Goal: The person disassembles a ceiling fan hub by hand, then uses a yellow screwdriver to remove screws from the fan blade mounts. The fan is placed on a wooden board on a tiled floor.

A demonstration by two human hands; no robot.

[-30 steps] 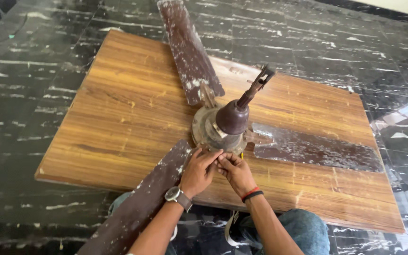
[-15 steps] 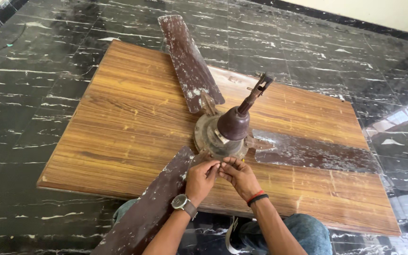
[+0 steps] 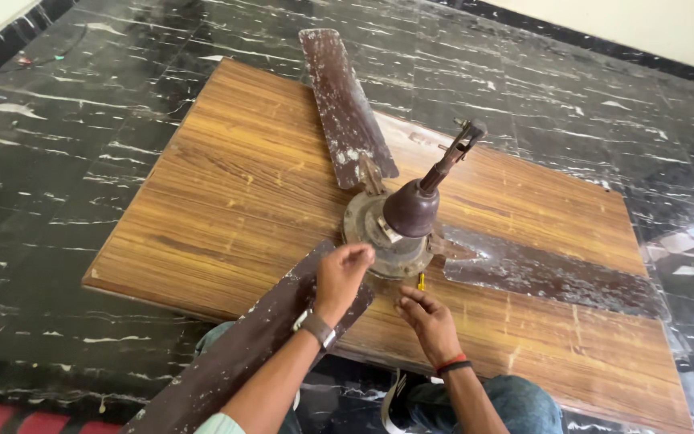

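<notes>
An old brown ceiling fan lies on a wooden board (image 3: 226, 185), its motor housing (image 3: 379, 237) topped by a dark dome and a slanted downrod (image 3: 451, 157). Three worn blades spread out: one far (image 3: 343, 96), one to the right (image 3: 556, 273), one toward me (image 3: 234, 362). My left hand (image 3: 339, 273), with a wristwatch, hovers over the near blade's root, fingertips pinched together at the motor's rim; I cannot tell if anything small is between them. My right hand (image 3: 427, 321), with wrist bands, rests on the board with fingers apart, just below a small yellow object (image 3: 421, 281).
The board sits on a black marble floor (image 3: 58, 177) with white veins. A pale wall with dark skirting (image 3: 604, 40) runs along the back. My knees in blue jeans (image 3: 516, 402) are at the board's near edge.
My right hand has drawn back from the motor onto the board and spread its fingers. My left hand stays at the motor's rim. The view has shifted slightly.
</notes>
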